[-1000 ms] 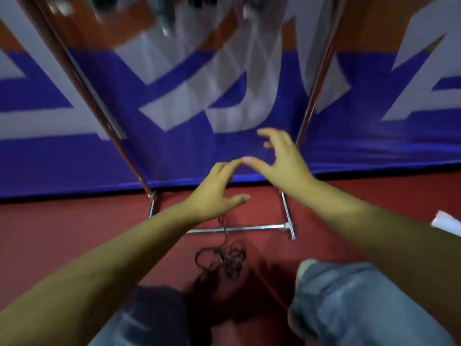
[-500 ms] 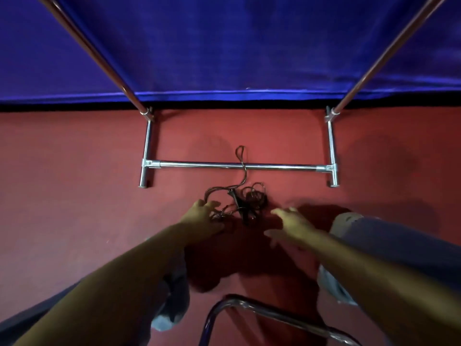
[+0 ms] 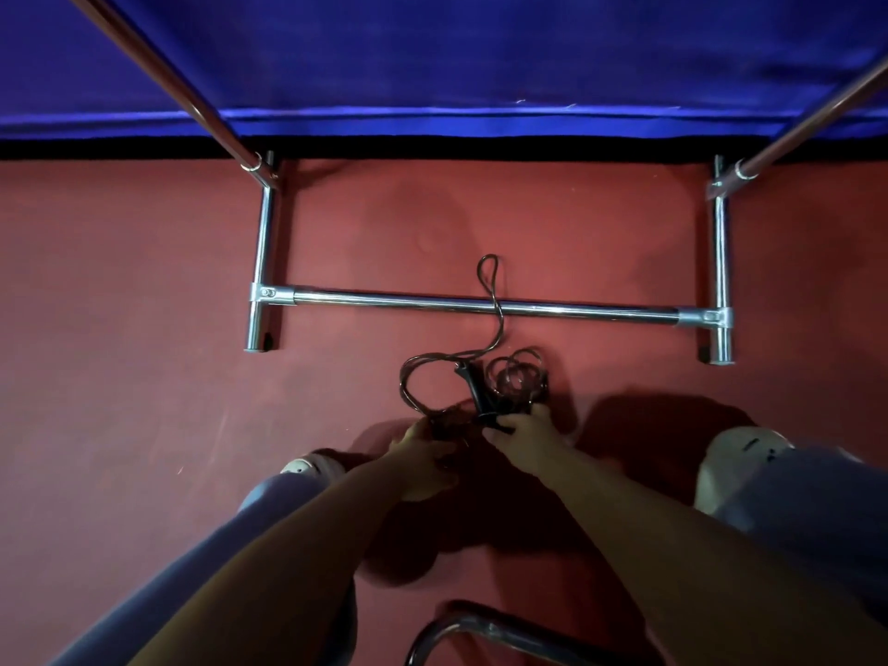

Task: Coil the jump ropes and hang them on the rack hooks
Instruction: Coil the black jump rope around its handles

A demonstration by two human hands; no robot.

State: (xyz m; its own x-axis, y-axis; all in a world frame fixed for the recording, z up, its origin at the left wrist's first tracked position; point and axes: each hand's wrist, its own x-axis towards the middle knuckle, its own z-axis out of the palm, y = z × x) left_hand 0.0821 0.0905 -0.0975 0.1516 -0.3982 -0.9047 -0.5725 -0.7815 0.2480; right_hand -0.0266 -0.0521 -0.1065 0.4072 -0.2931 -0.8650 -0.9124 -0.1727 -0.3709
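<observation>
Red floor (image 3: 144, 449) fills most of the view, meeting a blue banner (image 3: 432, 50) along the far edge. One chrome rack (image 3: 480, 307) stands on it — two feet, two slanted posts and one low crossbar show; its hooks are out of frame. One black jump rope (image 3: 504, 382) lies tangled on the floor just in front of the crossbar, one loop trailing over the bar. Two hands have come down from chest height to the floor within the last second. The left hand (image 3: 423, 466) is curled around rope strands, and the right hand (image 3: 526, 432) grips a black handle (image 3: 480, 396). Picking up seems under way; coiling and hanging are not yet done.
</observation>
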